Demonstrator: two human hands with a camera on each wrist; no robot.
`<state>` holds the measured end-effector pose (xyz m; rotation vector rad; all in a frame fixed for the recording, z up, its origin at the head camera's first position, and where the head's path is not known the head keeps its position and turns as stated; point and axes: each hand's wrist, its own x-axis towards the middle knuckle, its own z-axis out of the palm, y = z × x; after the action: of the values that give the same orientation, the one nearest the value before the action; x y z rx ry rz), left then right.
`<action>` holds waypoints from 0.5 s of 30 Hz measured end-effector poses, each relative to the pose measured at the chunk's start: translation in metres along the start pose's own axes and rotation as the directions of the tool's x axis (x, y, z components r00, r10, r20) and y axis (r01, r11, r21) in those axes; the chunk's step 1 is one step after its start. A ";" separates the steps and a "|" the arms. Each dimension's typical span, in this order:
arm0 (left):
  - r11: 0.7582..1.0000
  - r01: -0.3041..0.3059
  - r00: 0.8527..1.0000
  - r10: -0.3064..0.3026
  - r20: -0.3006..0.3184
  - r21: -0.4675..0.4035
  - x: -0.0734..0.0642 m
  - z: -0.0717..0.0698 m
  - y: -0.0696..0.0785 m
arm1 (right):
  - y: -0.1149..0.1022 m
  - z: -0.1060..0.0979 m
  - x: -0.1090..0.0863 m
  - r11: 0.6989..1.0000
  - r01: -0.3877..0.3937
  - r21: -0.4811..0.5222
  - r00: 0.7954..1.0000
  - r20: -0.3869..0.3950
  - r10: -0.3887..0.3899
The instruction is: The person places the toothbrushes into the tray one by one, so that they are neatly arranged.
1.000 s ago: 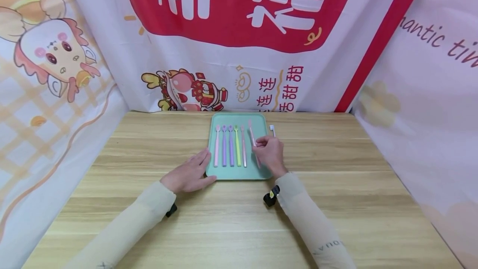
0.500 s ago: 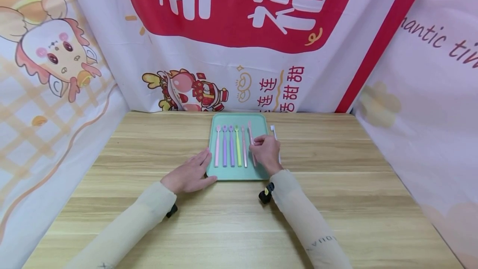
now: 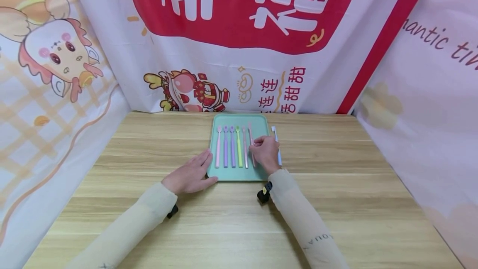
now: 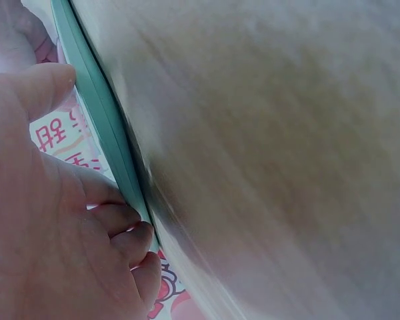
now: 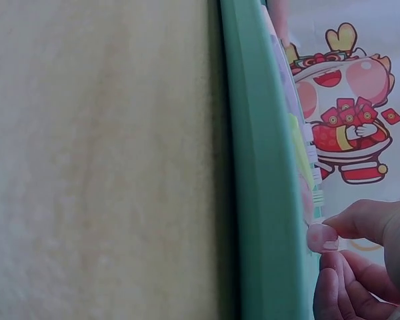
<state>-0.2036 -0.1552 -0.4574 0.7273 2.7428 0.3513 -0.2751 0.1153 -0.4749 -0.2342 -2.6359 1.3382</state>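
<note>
A mint-green tray (image 3: 228, 174) lies on the table with a row of toothbrushes, heads toward the back. From the left come a pink toothbrush (image 3: 218, 148), two purple ones, a yellow toothbrush (image 3: 239, 148) and another pink one. At the right end of the row my right hand (image 3: 266, 152) pinches a pink toothbrush (image 3: 250, 133) between thumb and fingers, low over the tray; its handle is partly covered. My left hand (image 3: 191, 176) rests at the tray's left edge, fingers extended. In the left wrist view its thumb and fingers touch the tray rim (image 4: 100, 107).
A blue toothbrush with a white head (image 3: 279, 159) lies on the wooden table (image 3: 231, 223) just right of the tray, partly behind my right hand. A printed cloth (image 3: 239, 61) hangs close behind the tray, and more cloths line both sides.
My right hand has moved slightly left, bringing the pink toothbrush closer to the row and nearly parallel with it. More of the blue toothbrush shows. The left hand stays on the tray edge.
</note>
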 end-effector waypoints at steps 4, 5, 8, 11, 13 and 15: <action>1.000 0.003 1.000 -0.003 -0.003 0.000 0.000 0.001 -0.001 | 0.002 0.002 0.000 1.000 0.008 -0.007 1.000 -0.006 -0.008; 1.000 0.003 1.000 -0.003 -0.003 0.000 0.000 0.001 -0.001 | 0.002 0.002 0.000 1.000 0.010 -0.007 1.000 -0.007 -0.010; 1.000 0.004 1.000 -0.004 -0.002 0.004 0.001 0.002 -0.001 | 0.003 0.002 0.000 1.000 0.008 -0.007 1.000 -0.003 -0.008; 1.000 0.003 1.000 -0.003 -0.001 0.008 0.002 0.002 -0.002 | 0.003 0.004 0.001 1.000 -0.002 -0.011 1.000 0.001 0.002; 1.000 0.001 1.000 -0.001 -0.002 0.010 0.002 0.002 -0.002 | 0.003 0.004 0.001 1.000 -0.008 -0.014 1.000 0.004 0.008; 1.000 0.001 1.000 -0.001 -0.001 0.008 0.002 0.002 -0.002 | 0.003 0.004 0.000 1.000 -0.010 -0.018 1.000 0.004 0.010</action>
<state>-0.2053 -0.1559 -0.4607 0.7284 2.7467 0.3406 -0.2763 0.1136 -0.4798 -0.2475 -2.6551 1.3198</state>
